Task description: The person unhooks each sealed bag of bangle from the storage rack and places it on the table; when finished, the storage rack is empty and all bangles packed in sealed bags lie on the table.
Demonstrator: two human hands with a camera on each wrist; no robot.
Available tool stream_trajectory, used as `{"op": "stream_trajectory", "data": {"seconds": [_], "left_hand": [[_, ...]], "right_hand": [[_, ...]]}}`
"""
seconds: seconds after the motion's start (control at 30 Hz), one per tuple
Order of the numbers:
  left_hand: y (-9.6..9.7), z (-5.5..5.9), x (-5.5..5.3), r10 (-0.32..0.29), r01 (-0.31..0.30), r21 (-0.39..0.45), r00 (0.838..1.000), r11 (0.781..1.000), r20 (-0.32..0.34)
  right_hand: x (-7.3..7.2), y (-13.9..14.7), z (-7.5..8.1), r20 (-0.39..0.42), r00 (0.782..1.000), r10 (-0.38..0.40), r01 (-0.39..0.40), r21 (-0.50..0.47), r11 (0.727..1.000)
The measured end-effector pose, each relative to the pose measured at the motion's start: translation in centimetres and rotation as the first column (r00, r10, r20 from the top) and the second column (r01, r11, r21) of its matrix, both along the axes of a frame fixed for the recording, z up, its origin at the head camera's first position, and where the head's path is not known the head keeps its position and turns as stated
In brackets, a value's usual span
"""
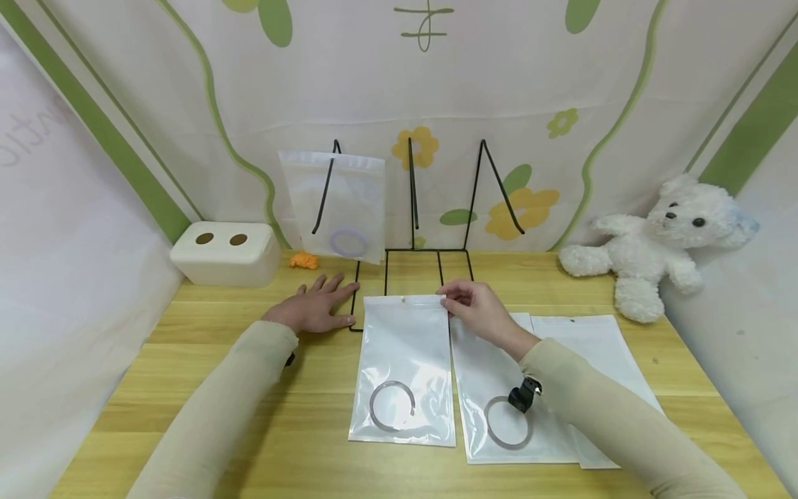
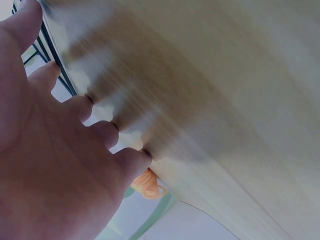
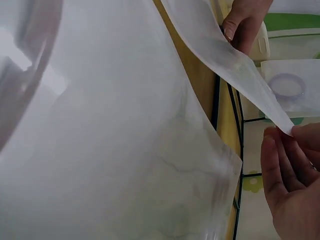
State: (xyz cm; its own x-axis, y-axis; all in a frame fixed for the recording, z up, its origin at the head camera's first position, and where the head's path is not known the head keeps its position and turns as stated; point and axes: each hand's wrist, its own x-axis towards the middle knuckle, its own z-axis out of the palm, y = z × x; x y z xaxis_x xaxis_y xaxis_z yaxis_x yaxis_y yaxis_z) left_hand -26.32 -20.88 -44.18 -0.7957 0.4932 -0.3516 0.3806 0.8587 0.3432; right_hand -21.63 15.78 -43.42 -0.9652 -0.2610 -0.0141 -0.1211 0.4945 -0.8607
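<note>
My right hand (image 1: 476,310) pinches the top right corner of a white-backed clear zip bag (image 1: 405,346), which holds a pale bangle (image 1: 372,405). Close up in the right wrist view, thumb and fingers (image 3: 295,185) grip the corner of that bag (image 3: 235,67). On the table beside the left base wire of a black wire rack (image 1: 413,194), my left hand (image 1: 316,307) rests with fingers spread and nothing held. From the rack's left hook hangs another zip bag (image 1: 358,201) with a lavender bangle (image 1: 333,242).
Two more zip bags lie at right: one with a bangle (image 1: 480,367), another (image 1: 592,353) partly under my right forearm. A white box with two holes (image 1: 227,256) and a small orange item (image 1: 304,260) stand back left. A white teddy bear (image 1: 648,242) leans at right.
</note>
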Motion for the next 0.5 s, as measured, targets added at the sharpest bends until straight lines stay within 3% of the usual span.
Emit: {"op": "stream_trajectory", "data": {"seconds": [0.23, 0.5], "left_hand": [[0.2, 0.5, 0.5, -0.001, 0.0, -0.024, 1.0, 1.0, -0.016], [0.3, 0.4, 0.5, -0.006, 0.005, -0.037, 1.0, 0.999, -0.027]], "right_hand": [[-0.8, 0.1, -0.1, -0.059, 0.998, 0.034, -0.022, 0.2, 0.98], [-1.7, 0.5, -0.9, 0.03, 0.999, 0.043, -0.049, 0.236, 0.971]]}}
